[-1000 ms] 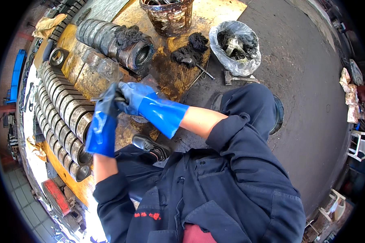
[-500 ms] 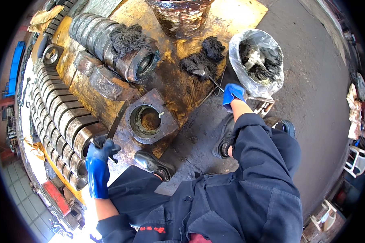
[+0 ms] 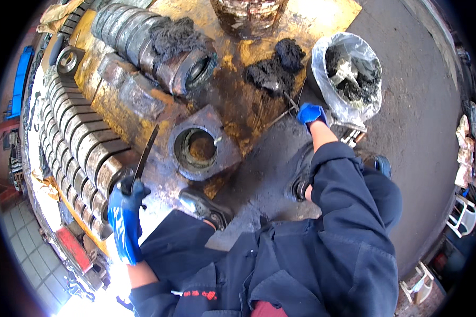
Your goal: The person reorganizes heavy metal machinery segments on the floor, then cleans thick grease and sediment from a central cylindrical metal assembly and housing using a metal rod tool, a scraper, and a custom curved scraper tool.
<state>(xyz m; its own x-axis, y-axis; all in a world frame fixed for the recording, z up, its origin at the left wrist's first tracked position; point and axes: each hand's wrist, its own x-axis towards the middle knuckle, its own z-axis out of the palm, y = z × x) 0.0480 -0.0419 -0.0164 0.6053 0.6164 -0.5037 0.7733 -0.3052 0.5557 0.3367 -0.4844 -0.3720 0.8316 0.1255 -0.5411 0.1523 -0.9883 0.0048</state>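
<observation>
My left hand (image 3: 126,206), in a blue rubber glove with a blackened top, is closed round the handle of a long dark knife (image 3: 146,150). Its blade points away from me, between a row of metal rings and a square metal housing (image 3: 223,138) with a round bore. My right hand (image 3: 311,114), gloved in blue, grips a thin metal-handled tool (image 3: 290,99). The tool's flat end lies against a black greasy wad (image 3: 272,74) on the stained yellow board (image 3: 243,119). A second black clump (image 3: 289,54) touches that wad.
A bucket lined with clear plastic (image 3: 375,79) holds dark waste beside my right hand. Ribbed metal cylinders (image 3: 127,31) carry another black wad (image 3: 174,39). Rows of metal rings (image 3: 98,158) line the left. A grimy bucket (image 3: 248,18) stands far ahead; my shoes (image 3: 209,208) flank the board's near edge.
The whole view has shifted slightly. My left hand has drawn the knife leftward, away from the housing, its blade now steeper. My right hand has edged left from the lined bucket, still gripping the tool.
</observation>
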